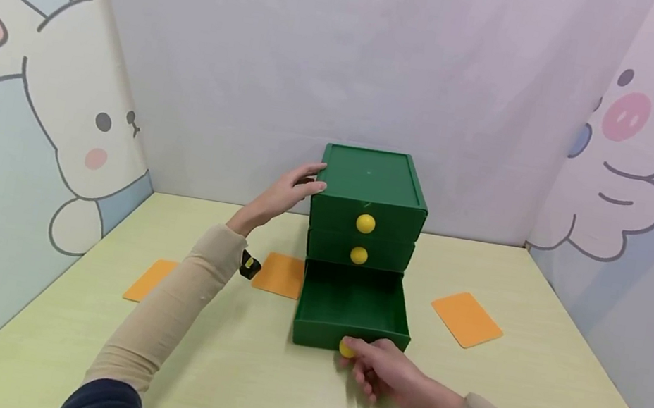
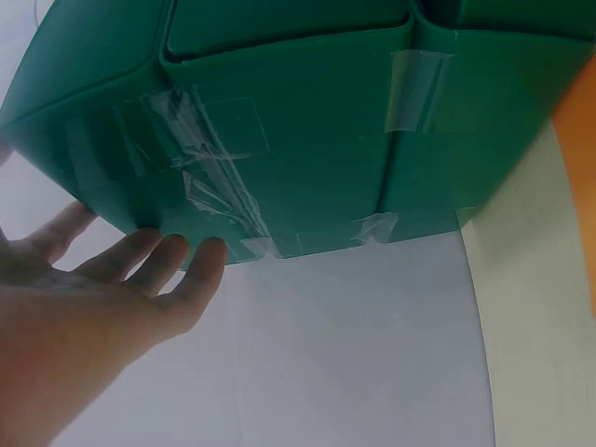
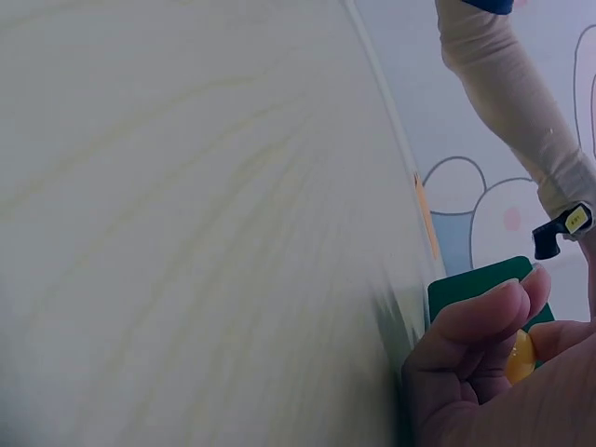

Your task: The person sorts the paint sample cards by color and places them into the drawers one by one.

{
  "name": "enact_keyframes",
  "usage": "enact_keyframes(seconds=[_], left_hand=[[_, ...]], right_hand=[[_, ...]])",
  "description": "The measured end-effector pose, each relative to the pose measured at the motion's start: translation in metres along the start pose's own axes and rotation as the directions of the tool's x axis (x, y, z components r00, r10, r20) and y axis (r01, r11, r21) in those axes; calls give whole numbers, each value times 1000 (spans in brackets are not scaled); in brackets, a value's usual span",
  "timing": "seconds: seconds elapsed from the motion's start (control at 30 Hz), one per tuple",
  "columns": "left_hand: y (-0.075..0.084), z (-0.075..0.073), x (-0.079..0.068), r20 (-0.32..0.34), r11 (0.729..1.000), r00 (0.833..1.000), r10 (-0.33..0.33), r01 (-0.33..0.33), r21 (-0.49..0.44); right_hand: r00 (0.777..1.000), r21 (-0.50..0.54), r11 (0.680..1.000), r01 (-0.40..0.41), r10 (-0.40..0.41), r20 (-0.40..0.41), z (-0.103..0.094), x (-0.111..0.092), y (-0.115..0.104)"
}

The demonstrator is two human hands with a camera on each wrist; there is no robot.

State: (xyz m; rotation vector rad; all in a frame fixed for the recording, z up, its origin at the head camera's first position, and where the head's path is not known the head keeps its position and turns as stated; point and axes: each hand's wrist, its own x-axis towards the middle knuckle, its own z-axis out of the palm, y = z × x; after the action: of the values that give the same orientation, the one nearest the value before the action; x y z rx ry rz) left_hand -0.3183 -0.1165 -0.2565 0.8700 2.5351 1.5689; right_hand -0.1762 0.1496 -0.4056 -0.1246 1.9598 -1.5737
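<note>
A green three-drawer cabinet (image 1: pixel 370 176) with round yellow knobs stands at the back of the table. Its bottom drawer (image 1: pixel 315 335) is pulled out, and the visible inside holds nothing. My right hand (image 1: pixel 395 380) pinches the yellow knob (image 1: pixel 346 348) of that drawer between thumb and fingers; the knob also shows in the right wrist view. Against the cabinet's upper left side and top edge rests my left hand (image 1: pixel 287 192), fingers extended. In the left wrist view, clear tape (image 2: pixel 219 182) runs over the seams of the cabinet's side. Both upper drawers are closed.
Orange cards lie on the pale table (image 1: pixel 248 377): one card (image 1: pixel 149 279) at the left, another card (image 1: pixel 280 275) beside the cabinet, a third card (image 1: pixel 466 319) at the right. Cartoon-printed walls (image 1: pixel 95 124) enclose the table's sides, with a plain backdrop (image 1: pixel 246 63) behind.
</note>
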Motion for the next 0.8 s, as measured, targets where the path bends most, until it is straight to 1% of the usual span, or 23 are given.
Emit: enact_keyframes(seconds=[0.4, 0.57, 0.7, 0.8], left_hand=[[-2, 0, 0, -2, 1000, 1000, -12, 12, -7], [-3, -1, 2, -1, 1000, 1000, -7, 7, -1], [-2, -1, 2, 0, 1000, 1000, -4, 4, -3], [-1, 0, 1, 0, 1000, 1000, -4, 4, -5]], right_hand=[[1000, 15, 1000, -2, 2, 11, 5, -8, 5], [1000, 16, 1000, -12, 11, 23, 5, -11, 5], [999, -42, 999, -6, 8, 46, 2, -19, -1], [996, -107, 993, 47, -39, 74, -7, -28, -13]])
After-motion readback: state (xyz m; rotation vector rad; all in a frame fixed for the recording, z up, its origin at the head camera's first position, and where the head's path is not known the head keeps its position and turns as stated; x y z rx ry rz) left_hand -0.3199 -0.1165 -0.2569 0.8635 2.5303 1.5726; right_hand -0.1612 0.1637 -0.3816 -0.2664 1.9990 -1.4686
